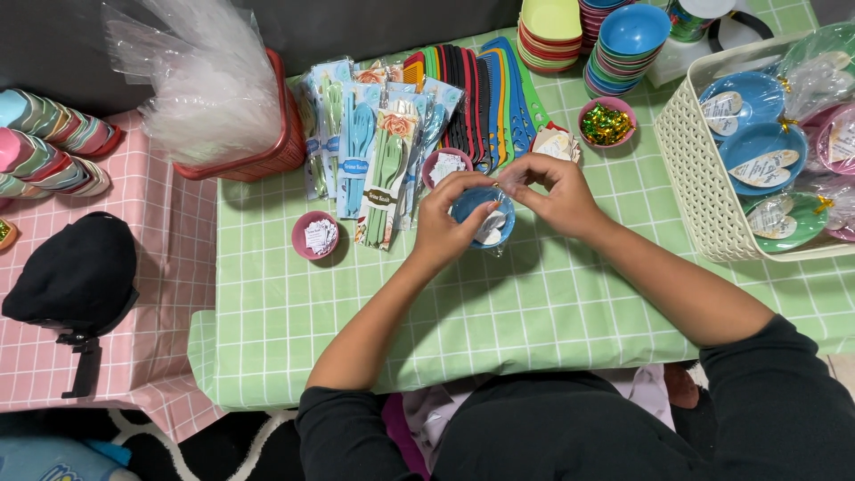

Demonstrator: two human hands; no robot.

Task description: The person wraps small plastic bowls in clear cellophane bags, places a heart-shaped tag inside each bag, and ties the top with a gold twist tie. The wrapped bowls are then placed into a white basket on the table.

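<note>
A: From where is the single head view looking?

B: It is looking steeply down from above the person's chest, facing forward across the green checked tablecloth (374, 303), with the dark torso filling the 6 o'clock edge.

A: How near is it sitting?

B: Close: both forearms are reaching toward centre, the white basket (695, 169) is lying at 3 o'clock, and the pink cloth (169, 232) is lying at 9 o'clock.
</note>
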